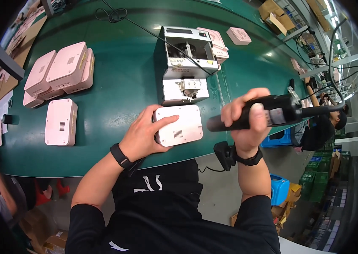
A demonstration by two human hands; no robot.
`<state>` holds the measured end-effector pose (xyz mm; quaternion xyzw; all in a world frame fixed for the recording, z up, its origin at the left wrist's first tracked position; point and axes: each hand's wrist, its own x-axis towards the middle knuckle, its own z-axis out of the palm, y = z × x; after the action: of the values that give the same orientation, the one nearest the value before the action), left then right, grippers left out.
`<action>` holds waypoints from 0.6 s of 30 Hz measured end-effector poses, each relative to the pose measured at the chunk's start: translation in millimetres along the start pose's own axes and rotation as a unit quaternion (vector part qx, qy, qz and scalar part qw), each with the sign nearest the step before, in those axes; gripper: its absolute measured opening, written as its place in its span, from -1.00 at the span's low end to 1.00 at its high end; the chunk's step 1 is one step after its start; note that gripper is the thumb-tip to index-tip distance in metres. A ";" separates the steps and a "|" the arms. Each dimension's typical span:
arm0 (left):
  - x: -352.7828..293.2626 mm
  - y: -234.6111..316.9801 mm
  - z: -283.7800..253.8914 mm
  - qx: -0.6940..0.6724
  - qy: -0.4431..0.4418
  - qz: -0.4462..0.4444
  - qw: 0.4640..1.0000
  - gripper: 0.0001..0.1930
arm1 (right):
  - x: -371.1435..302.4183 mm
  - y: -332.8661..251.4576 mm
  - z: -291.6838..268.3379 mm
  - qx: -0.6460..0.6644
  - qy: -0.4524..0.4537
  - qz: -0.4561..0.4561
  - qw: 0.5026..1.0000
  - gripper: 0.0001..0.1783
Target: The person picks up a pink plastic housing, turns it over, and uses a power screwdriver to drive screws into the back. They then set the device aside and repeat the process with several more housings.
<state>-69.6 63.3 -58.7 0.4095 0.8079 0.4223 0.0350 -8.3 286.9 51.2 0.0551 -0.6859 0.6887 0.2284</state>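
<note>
Spreading wide, the surface [115, 89]: green, slightly glossy, its near edge bowed, person in black standing against it.
machine [185, 67]: silver and black, boxy, open-fronted, standing just beyond the work; a black cord crosses in front of it.
pile of pink cases [66, 65]: far left, heaped in overlapping layers, rounded corners.
black tool [278, 106]: long, cylindrical, cable leaving the thick end; slanted nearly level, the other end pointing left and blurred to my eye.
left hand [140, 133]: grip spread over the vented case [185, 129] and holding it, one finger across the top, thumb along the near edge.
right hand [253, 131]: grip clenched round the black tool, thumb uppermost.
vented case: pale pink, flat on the surface near its front edge, before the machine; slots facing up; tool's blurred end just to the right.
lone case [61, 120]: pink, nearer than the pile, well left of the left hand.
small pink box [239, 36]: far side, right of the machine.
wristband [122, 157]: black, left wrist.
</note>
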 end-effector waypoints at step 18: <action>-5.4 -6.5 -7.8 -0.010 0.015 -0.032 0.999 -0.21 | 13.9 -14.5 26.5 0.095 -0.005 -0.011 0.995 -0.67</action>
<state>-73.3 52.5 -59.9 0.3770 0.8168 0.4348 0.0404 -21.3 263.9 71.3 0.0872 -0.6178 0.7480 0.2264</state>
